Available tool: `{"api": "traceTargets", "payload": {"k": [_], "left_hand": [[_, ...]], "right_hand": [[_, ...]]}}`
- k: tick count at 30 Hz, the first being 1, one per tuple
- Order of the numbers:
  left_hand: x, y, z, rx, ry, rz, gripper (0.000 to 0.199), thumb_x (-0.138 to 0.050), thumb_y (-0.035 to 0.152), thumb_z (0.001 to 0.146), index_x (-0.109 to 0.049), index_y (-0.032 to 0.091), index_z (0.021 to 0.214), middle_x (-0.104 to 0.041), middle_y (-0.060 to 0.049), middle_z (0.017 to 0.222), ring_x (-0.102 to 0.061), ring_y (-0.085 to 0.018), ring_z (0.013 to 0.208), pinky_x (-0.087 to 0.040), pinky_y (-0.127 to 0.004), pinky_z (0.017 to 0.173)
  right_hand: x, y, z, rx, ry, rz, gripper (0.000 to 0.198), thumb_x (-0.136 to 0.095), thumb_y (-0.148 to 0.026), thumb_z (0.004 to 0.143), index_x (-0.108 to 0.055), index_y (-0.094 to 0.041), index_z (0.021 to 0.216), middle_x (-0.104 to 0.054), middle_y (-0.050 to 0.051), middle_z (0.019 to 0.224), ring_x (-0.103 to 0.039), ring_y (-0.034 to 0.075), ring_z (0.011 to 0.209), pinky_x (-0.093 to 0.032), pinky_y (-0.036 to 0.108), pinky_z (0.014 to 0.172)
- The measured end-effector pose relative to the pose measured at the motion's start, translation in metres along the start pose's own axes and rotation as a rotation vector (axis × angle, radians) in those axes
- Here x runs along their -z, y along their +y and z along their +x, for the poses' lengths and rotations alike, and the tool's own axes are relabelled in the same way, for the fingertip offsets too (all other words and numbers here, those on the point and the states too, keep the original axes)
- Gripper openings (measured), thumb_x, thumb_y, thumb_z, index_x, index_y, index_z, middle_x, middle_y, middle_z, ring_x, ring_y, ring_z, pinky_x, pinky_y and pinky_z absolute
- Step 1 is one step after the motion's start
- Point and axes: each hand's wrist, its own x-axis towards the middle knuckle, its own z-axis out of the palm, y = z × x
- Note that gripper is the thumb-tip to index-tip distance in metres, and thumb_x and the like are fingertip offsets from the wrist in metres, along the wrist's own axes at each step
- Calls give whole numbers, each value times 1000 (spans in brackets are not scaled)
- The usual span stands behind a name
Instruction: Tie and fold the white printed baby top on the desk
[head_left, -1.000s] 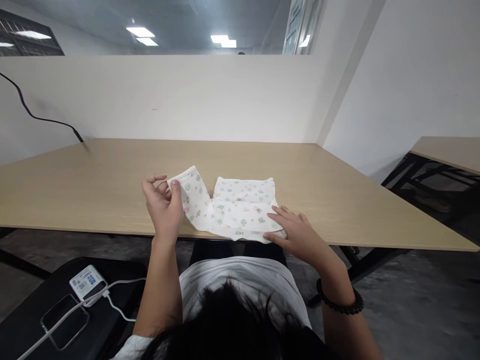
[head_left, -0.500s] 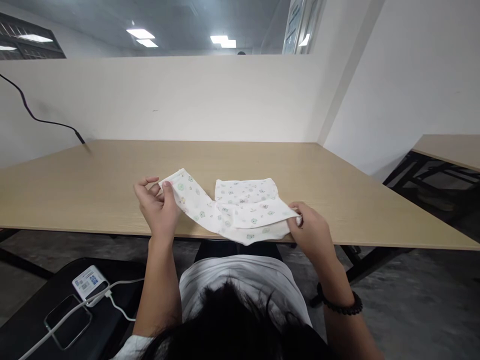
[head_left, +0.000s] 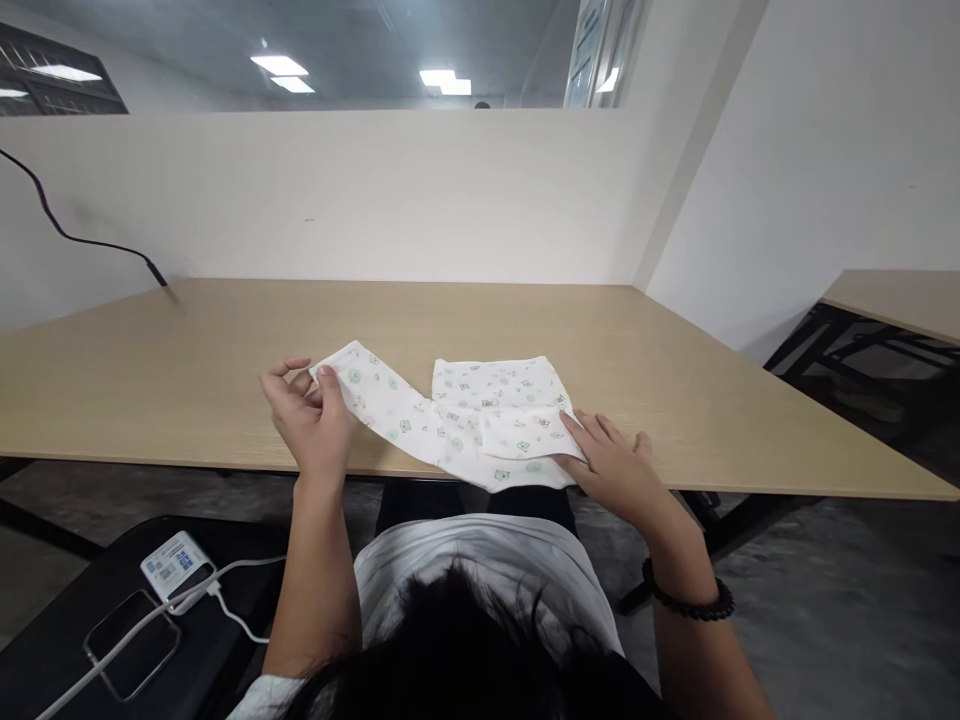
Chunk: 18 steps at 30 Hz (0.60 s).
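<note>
A small white garment with a green and grey animal print lies partly folded at the front edge of the table. One long, sleeve-like part of it stretches out to the left. My left hand pinches the end of that part between thumb and fingers, lifted a little off the tabletop. On the right, a narrow flap is folded inward over the cloth. My right hand rests on the flap's outer edge with its fingers extended. The garment's lower edge reaches slightly past the table edge.
The wooden table runs back to a white partition. A black cable hangs at the left. Beside me, a black chair holds a white power bank, a clear-framed flat object and a white cable.
The right-hand corner of the garment has been turned inward, and my right hand has gone from pinching that corner to lying flat on the fold. My left hand has shifted slightly left.
</note>
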Motion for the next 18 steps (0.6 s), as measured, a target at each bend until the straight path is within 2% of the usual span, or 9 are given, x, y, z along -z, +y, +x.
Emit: {"api": "traceTargets", "payload": {"k": [2, 5, 9, 13, 14, 15, 16, 18], "left_hand": [[1, -1, 0, -1, 4, -9, 45, -67, 48, 82, -42, 17, 105, -57, 1, 74, -55, -8, 54, -36, -13, 47], [3, -1, 1, -10, 17, -21, 45, -65, 49, 84, -41, 18, 106, -59, 0, 77, -57, -8, 57, -40, -14, 50], [-3, 4, 0, -38, 43, -49, 44, -64, 51, 85, -40, 18, 104, -62, -3, 83, -63, -11, 68, -44, -15, 54], [-29, 21, -18, -118, 1, -18, 35, -57, 46, 92, -43, 18, 105, -62, -6, 92, -65, -11, 74, -42, -14, 53], [-37, 26, -25, -138, -72, -2, 32, -54, 45, 94, -44, 18, 107, -63, -8, 98, -65, -11, 74, -42, -15, 54], [-43, 33, -34, -151, -199, 16, 30, -51, 43, 96, -45, 18, 110, -63, -10, 103, -66, -11, 76, -44, -16, 55], [-47, 39, -42, -155, -392, 38, 29, -49, 42, 97, -46, 19, 113, -63, -10, 108, -67, -12, 78, -48, -18, 59], [-48, 53, -55, -144, -888, 107, 34, -51, 44, 96, -47, 22, 122, -65, -10, 111, -68, -16, 87, -54, -25, 72]], "right_hand": [[0, -2, 2, -12, -31, -1, 78, -27, -70, 98, -26, -20, 158, -20, 9, 161, -13, 39, 148, -11, 80, 106], [2, -11, 6, 33, 22, -10, 97, -28, -81, 91, -16, -15, 160, -6, 12, 163, 1, 40, 149, -8, 77, 109], [6, -34, 15, 110, -60, 55, 99, -24, -82, 91, -16, -12, 160, -12, 14, 162, -3, 38, 150, -5, 72, 113], [7, -52, 25, 164, -144, 165, 100, -23, -84, 90, -17, -13, 160, -13, 12, 162, -4, 38, 150, -4, 69, 115], [6, -54, 27, 184, -149, 196, 99, -22, -84, 91, -16, -14, 161, -12, 12, 162, -4, 37, 150, -4, 68, 115], [5, -55, 28, 199, -145, 230, 97, -21, -83, 92, -16, -15, 161, -12, 12, 162, -4, 36, 150, -5, 67, 116], [4, -54, 29, 201, -129, 267, 93, -18, -81, 93, -15, -16, 161, -11, 12, 162, -5, 36, 150, -5, 67, 116], [2, -50, 28, 178, -68, 336, 86, -14, -75, 97, -17, -17, 160, -12, 13, 162, -6, 35, 150, -8, 66, 116]]}}
